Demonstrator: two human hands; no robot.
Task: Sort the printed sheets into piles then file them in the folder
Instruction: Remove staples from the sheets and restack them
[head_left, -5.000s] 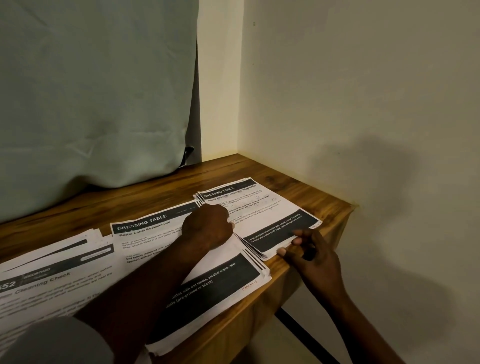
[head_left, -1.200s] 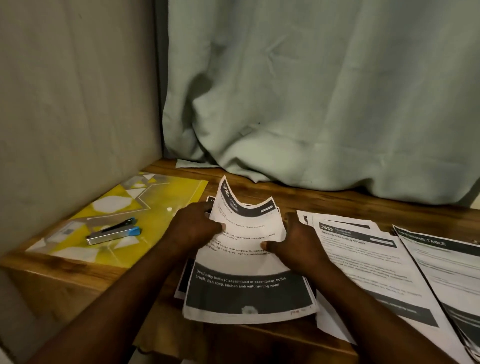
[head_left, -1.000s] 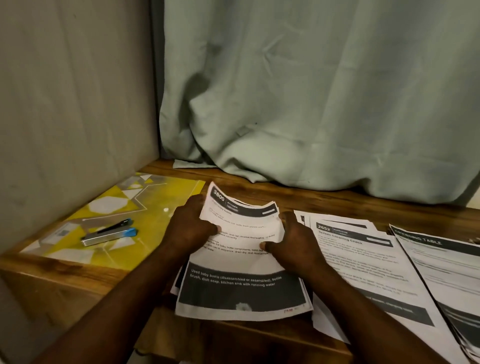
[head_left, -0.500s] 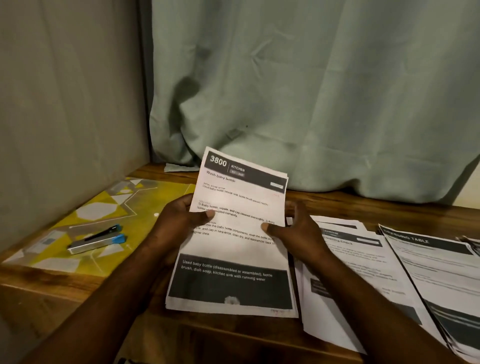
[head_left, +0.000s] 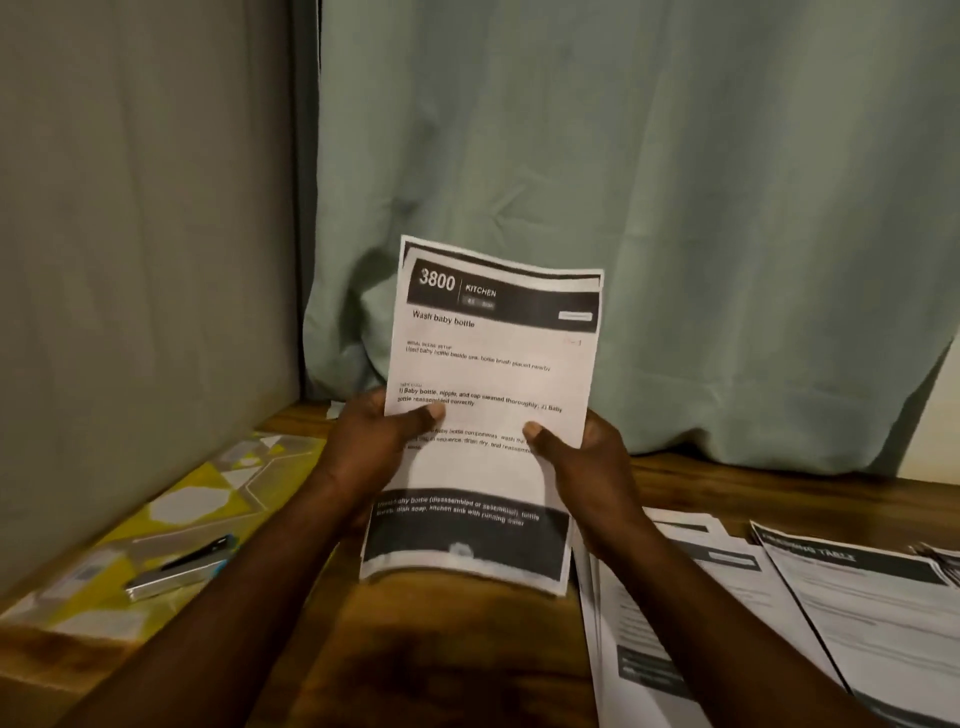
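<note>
Looking down from the head camera, the view showed a stack of printed sheets (head_left: 493, 364) held up between two bare hands above a wooden table (head_left: 457, 654); the left hand (head_left: 371, 447) gripped the stack's left edge about halfway down, and the right hand (head_left: 584, 460) gripped the right edge at nearly the same height; each thumb lay flat across the printed front, while the other fingers curled behind the paper, mostly hidden; both forearms reached in from the bottom of the frame and came together at the stack.

The stack stood almost upright with its long axis running from table to curtain and its top leaning slightly to the right; the front faced the wearer, with the dark header "3800 KITCHEN" uppermost and a dark band at the bottom; the lower edge bowed forward close over the table, and whether it touched the wood could not be told.

A yellow patterned folder (head_left: 171, 509) lay flat at the left by a grey wall (head_left: 145, 234), with a small silver object with a blue end (head_left: 176, 574) on it; to the right lay a pile of sheets (head_left: 670, 623), and beside it a second pile (head_left: 883, 613) whose header ended in "TABLE"; a pale green curtain (head_left: 675, 208) hung behind.
</note>
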